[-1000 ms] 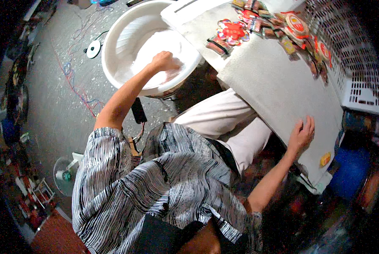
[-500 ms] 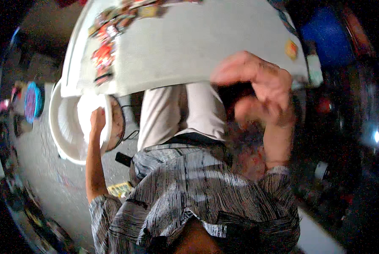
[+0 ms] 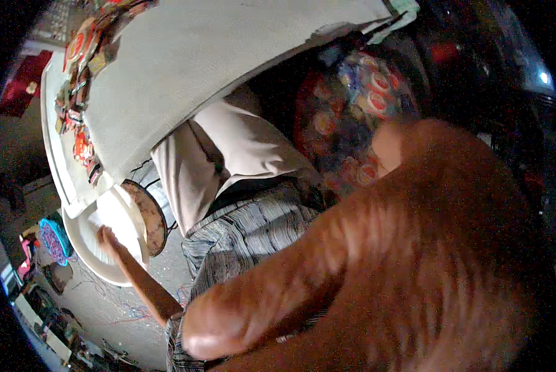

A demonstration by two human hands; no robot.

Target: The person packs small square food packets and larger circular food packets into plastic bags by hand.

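My right hand (image 3: 414, 248) looms very close on the right and lower side, covering much of the picture. Its thumb stretches toward the lower left, apart from a finger (image 3: 390, 146) by the red-and-blue bags; the other fingers are hard to make out. Nothing shows in this hand. My left hand (image 3: 107, 242), small and far off at the lower left, reaches over a round white tub (image 3: 95, 263). Its fingers look stretched out, with no object visible in them. The tub's inside is overexposed, so any contents cannot be told.
A white tabletop (image 3: 185, 56) slants above my lap, with small colourful wrapped packets (image 3: 82, 146) along its left side. Right of my legs lie clear bags (image 3: 377, 93) of red-and-white packets. A round brown-rimmed thing (image 3: 151, 220) and a turquoise basket (image 3: 54, 242) flank the tub.
My right hand has come from the table's near edge up close to the view. The whole view has turned, uncovering the bags on the right. My left hand stays at the tub, its fingers now straighter.
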